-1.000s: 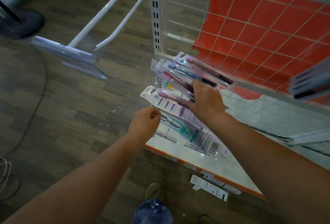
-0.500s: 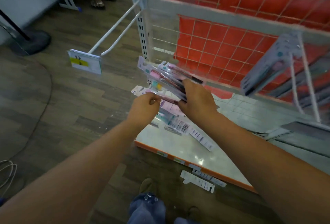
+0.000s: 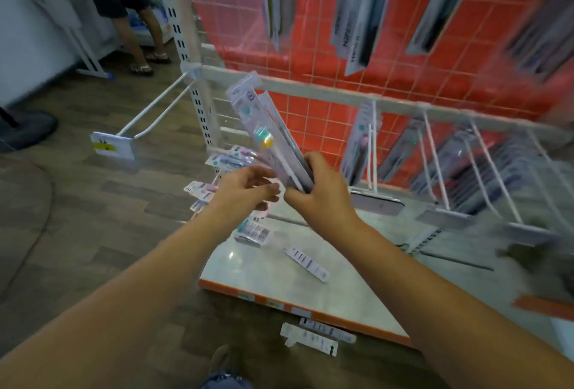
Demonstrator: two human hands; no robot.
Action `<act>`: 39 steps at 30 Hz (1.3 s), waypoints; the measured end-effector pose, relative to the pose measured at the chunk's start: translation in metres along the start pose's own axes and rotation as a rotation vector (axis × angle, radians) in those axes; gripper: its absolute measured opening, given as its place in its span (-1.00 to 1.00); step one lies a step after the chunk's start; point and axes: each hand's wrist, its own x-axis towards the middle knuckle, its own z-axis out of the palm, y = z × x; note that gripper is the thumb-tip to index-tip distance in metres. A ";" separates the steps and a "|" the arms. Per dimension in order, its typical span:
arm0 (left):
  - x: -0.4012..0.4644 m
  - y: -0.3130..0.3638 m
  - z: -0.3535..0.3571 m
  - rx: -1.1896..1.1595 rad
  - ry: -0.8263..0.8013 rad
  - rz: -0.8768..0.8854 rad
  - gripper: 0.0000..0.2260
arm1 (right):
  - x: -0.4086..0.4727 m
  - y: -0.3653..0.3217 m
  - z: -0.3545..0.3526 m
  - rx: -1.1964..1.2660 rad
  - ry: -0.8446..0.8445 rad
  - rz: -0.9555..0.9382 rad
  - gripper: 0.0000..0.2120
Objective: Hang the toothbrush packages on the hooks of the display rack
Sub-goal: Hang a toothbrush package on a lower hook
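Toothbrush packages in right hand

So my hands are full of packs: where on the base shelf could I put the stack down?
The base shelf is bare between the loose pack and its orange front edge. The back left corner is crowded with scattered packs. On the right, hooks overhang it.

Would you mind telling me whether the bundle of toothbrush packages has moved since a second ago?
Yes. The bundle of toothbrush packages, gripped by the right hand, has tipped upright, rising off the white shelf.
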 end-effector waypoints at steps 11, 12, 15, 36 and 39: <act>-0.028 0.046 0.048 -0.135 -0.037 0.111 -0.82 | -0.027 -0.010 -0.048 0.081 0.122 -0.012 -0.65; -0.029 0.051 0.049 -0.155 -0.037 0.125 -0.83 | -0.027 -0.013 -0.053 0.090 0.126 -0.023 -0.64; -0.030 0.063 0.051 -0.217 -0.028 0.158 -0.90 | -0.024 -0.020 -0.063 0.145 0.139 -0.025 -0.62; -0.040 0.086 0.073 -0.359 -0.213 0.175 -0.67 | -0.024 -0.019 -0.106 0.414 0.060 0.053 -0.95; -0.040 0.087 0.075 -0.334 -0.221 0.163 -0.62 | -0.024 -0.017 -0.113 0.406 0.054 0.039 -0.94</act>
